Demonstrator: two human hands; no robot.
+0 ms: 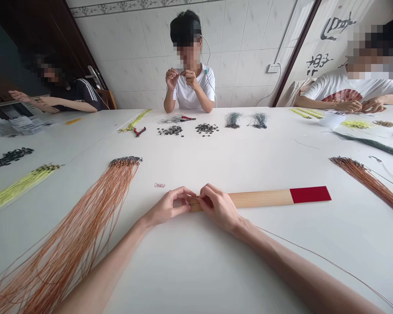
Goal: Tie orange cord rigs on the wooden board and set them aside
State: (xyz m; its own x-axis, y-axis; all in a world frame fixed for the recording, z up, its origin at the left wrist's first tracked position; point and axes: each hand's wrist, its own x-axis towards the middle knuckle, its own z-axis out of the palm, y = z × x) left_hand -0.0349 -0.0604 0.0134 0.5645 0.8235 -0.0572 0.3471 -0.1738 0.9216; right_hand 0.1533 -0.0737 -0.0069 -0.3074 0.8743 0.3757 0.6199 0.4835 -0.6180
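Both your hands meet at the left end of the near, pale wooden, red-ended board [265, 199]: right hand [220, 207] pinches thin brown line [194, 201], left hand's [170, 205] grip I cannot tell, so keep the line flat.

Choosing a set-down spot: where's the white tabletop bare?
Bare: between the flat, pale wooden strip with a red end and the piled small black pieces; nearside, between left forearm and right forearm. Crowded: left side, under long orange-brown cords and bright yellow cords.
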